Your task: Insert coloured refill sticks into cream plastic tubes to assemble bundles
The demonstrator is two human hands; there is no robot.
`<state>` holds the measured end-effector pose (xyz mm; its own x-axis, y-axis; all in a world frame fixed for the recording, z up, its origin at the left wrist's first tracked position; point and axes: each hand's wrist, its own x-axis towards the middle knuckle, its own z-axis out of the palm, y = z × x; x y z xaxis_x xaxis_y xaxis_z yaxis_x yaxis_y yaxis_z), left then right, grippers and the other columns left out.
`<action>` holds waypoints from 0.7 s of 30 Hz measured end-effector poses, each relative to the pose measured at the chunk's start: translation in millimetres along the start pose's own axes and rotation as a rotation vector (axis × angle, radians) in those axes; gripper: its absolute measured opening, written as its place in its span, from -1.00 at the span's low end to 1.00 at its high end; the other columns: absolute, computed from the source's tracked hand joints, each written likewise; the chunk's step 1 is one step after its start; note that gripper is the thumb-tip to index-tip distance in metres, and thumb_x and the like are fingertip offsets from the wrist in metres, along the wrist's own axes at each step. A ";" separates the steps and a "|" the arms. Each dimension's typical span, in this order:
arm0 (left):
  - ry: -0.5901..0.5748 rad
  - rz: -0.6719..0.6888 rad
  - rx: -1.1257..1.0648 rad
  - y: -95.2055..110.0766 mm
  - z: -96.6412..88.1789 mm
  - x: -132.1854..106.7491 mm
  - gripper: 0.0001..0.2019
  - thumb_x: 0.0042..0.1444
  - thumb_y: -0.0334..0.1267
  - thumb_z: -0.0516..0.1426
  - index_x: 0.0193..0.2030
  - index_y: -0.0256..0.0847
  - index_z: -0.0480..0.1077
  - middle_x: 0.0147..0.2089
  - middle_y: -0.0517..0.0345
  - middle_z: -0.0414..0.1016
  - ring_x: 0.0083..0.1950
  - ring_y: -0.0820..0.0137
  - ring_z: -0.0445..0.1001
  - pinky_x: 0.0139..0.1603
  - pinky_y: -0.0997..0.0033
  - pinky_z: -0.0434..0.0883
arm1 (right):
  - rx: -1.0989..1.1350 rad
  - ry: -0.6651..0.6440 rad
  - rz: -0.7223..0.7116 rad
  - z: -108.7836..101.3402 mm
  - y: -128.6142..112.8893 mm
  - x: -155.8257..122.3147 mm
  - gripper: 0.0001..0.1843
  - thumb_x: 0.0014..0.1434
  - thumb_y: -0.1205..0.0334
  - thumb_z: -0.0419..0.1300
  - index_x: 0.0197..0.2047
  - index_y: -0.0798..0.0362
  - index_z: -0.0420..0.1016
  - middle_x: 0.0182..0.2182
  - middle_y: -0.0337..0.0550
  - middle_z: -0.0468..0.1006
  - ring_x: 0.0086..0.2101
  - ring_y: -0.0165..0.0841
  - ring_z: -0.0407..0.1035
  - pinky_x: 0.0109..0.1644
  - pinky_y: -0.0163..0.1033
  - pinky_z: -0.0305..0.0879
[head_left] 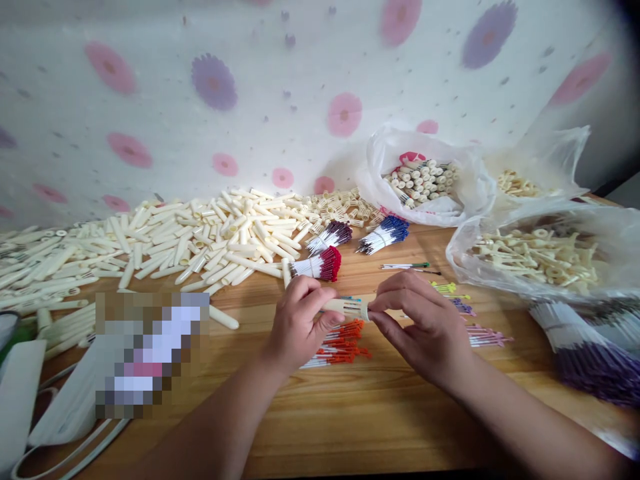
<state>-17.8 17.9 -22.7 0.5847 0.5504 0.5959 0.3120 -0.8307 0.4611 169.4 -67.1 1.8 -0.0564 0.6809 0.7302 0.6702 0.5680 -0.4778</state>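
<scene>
My left hand [304, 320] is closed round a cream multicolour pen barrel [345, 307], which lies level with its slotted end pointing right. Coloured bits show in the slots. At that slotted end, the thumb and fingertips of my right hand [423, 327] pinch together against the rim; whether they hold a small part there is hidden. Beneath my hands lie orange-tipped pen refills [345, 343] on the wooden table [320, 413]. Just beyond are bundles of refills with red tips [317, 265], dark purple tips [330, 237] and blue tips [384, 235].
Cream pen barrels [200, 233] form a heap at the back left. Plastic bags with assembled pens [425, 180] and cream parts [540, 257] stand at the right. Pink refills [487, 335] and a purple bundle [590, 360] lie there too. White straps [85, 447] are at the left edge.
</scene>
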 end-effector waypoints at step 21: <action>0.103 -0.060 0.208 3.8 0.3 -0.7 -0.71 0.16 -0.06 0.09 -0.23 -0.24 0.48 -0.33 0.09 0.34 -0.31 0.39 0.36 -0.29 0.41 0.35 | 1.008 0.178 0.755 32.3 7.9 -14.8 -0.90 0.04 0.24 0.31 -0.34 -0.15 0.62 -0.08 -0.20 0.44 0.02 -0.32 0.26 0.07 -0.16 0.23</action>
<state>-16.8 14.3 -21.5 0.4842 0.5959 0.6407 0.4977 -0.7898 0.3585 151.6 -57.8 -28.5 0.2449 0.9604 0.1331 -0.3697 0.2194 -0.9029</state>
